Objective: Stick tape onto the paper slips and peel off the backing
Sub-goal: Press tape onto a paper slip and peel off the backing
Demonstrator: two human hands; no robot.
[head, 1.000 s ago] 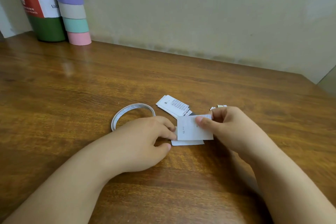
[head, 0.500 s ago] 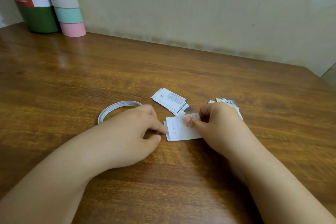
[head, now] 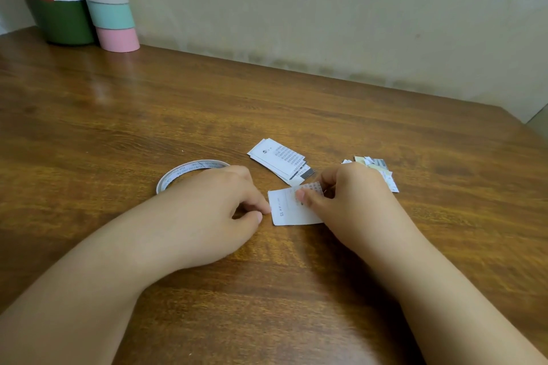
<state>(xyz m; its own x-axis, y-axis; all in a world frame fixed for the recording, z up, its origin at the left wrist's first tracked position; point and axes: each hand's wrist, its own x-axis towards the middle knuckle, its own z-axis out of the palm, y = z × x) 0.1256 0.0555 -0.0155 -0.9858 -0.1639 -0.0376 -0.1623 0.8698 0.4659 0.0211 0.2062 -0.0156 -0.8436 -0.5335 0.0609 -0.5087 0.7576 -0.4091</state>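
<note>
Both hands (head: 207, 210) (head: 350, 201) low, fingers curled, pinching.

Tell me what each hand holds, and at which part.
The right hand pinches the paper slip at its far right part; the left hand pinches its left edge.

Glossy wood table (head: 296, 104) — paper slips (head: 278, 158)

On the wooden table (head: 296, 290), the right hand (head: 353, 201) is pinching a paper slip (head: 292, 210) while the left hand (head: 213, 210) is touching the slip's left edge. A tape roll (head: 178, 173) is lying left of the slip, a stack of slips (head: 281, 161) just behind it, more scraps (head: 376, 167) to its right.
</note>
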